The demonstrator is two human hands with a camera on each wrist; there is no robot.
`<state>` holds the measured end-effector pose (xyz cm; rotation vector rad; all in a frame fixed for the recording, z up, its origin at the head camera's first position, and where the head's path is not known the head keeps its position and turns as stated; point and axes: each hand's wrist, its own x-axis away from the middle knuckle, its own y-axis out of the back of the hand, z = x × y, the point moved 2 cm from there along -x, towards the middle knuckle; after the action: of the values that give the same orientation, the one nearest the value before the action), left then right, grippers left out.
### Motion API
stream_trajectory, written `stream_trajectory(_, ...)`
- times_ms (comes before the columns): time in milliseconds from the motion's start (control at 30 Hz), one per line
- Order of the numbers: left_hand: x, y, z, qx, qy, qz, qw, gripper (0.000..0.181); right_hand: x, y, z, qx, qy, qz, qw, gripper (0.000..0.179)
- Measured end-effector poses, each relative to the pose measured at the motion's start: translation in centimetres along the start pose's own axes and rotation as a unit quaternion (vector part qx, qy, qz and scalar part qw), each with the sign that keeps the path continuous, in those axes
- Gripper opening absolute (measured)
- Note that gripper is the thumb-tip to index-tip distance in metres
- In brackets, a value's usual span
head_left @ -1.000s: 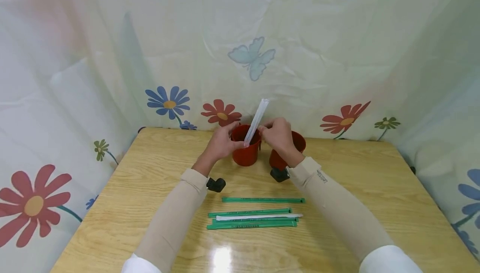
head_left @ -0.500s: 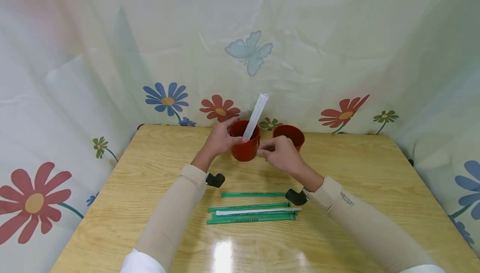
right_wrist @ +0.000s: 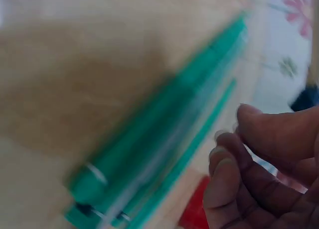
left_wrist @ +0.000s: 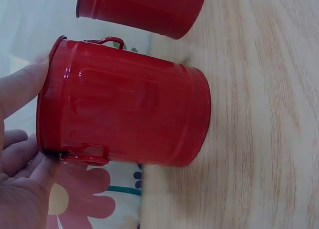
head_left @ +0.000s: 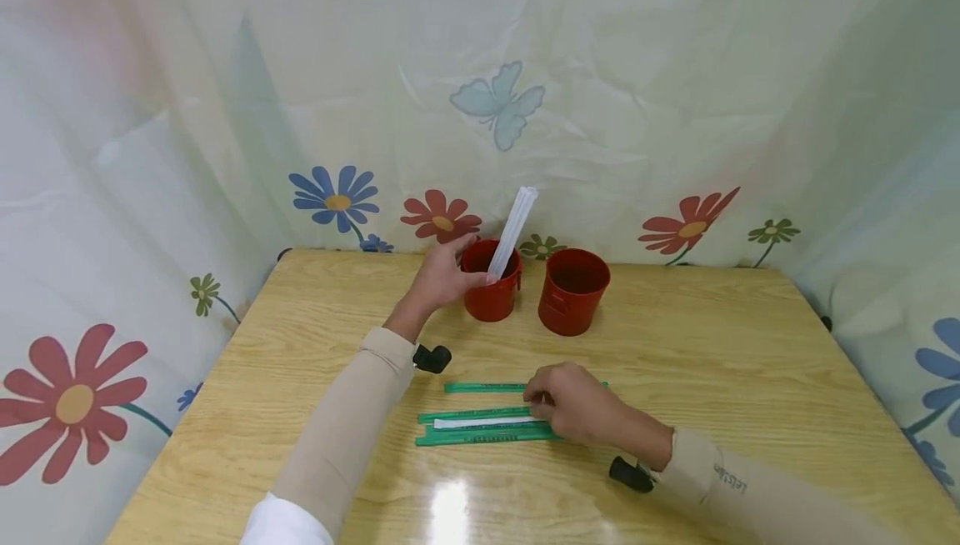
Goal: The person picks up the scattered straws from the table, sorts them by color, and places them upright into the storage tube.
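Observation:
My left hand (head_left: 442, 274) holds the rim of a small red bucket (head_left: 489, 305), with the thumb on the near side and fingers at its left. Several white wrapped straws (head_left: 513, 232) stand leaning right inside the bucket. Over the right part of the straws lying on the table is my right hand (head_left: 573, 402), its fingers bent loosely and nothing between them. Beneath it lie several green wrapped straws (head_left: 487, 438) and a white wrapped straw (head_left: 480, 423). In the right wrist view the green straws (right_wrist: 164, 124) look blurred beyond the fingertips (right_wrist: 227, 169).
A second red bucket (head_left: 567, 313) stands just right of the first. One green straw (head_left: 483, 388) lies a little apart, behind the others. A floral curtain (head_left: 637, 95) hangs along the back edge of the wooden table (head_left: 712, 345).
My right hand has moved from beside the left bucket down toward me, over the straws on the table. The left hand keeps its grip on the rim.

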<state>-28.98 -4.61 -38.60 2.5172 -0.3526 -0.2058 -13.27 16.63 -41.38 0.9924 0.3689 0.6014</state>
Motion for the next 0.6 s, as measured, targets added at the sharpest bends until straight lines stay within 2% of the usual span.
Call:
stream_trajectory(100,0.1,-0.1,0.0,0.002,0.002,-0.002,1.0000,0.081,0.7,-1.2,0.3,0.063,0.034,0.013,0.9973,0.012)
stream_trajectory(233,0.1,-0.1,0.0,0.001,-0.003,-0.003,1.0000,0.082,0.8,-2.1,0.5,0.106,0.053,0.023,0.9927,0.016)
stream_trajectory(433,0.0,-0.1,0.1,0.000,-0.005,-0.001,1.0000,0.082,0.6,-3.1,0.1,0.126,0.038,0.030,0.9908,0.019)
stream_trajectory(600,0.1,-0.2,0.1,-0.001,-0.002,0.002,1.0000,0.082,0.4,-3.4,-0.1,0.111,0.025,0.056,0.9919,0.020)
